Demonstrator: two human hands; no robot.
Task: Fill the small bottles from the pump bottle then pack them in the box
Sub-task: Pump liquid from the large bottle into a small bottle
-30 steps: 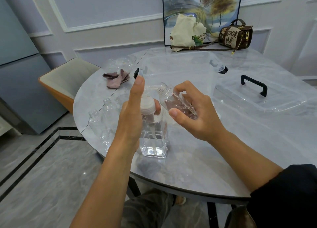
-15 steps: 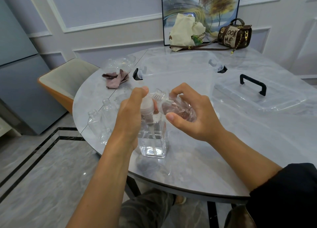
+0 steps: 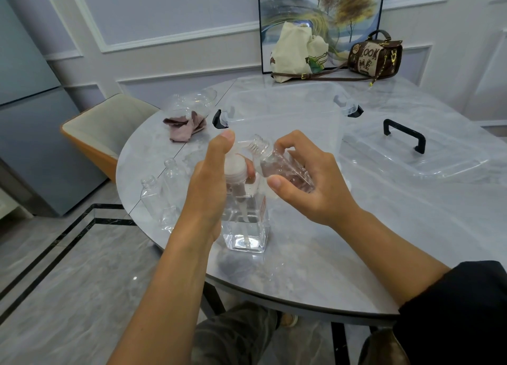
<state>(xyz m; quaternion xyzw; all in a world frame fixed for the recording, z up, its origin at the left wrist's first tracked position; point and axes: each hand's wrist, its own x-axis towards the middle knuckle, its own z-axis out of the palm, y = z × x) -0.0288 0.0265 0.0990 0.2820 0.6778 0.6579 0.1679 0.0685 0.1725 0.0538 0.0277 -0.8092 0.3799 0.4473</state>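
Here, in the head view, the only readable writing was "LOOK ME" on the brown handbag (image 3: 374, 56), far behind the pump bottle (image 3: 245, 224) at the table's (image 3: 384, 227) back edge. A reddish label on the pump bottle's right side was too small to read.

The left hand (image 3: 208, 183) gripped the pump bottle's neck, its forefinger laid over the pump head and its thumb curled round the collar. The right hand (image 3: 310, 183) clamped a small bottle (image 3: 285, 169) between thumb and curled fingers just right of the pump, tilted with its open mouth at the spout.

More small bottles, empty (image 3: 151, 197), stood just left of the pump bottle. The clear box (image 3: 285, 109) lay behind it, and its lid (image 3: 404, 134) to the right.

A second before, the forefinger had stood straight above the pump; half a second before, it pressed lower. The small bottle kept its place at the spout.
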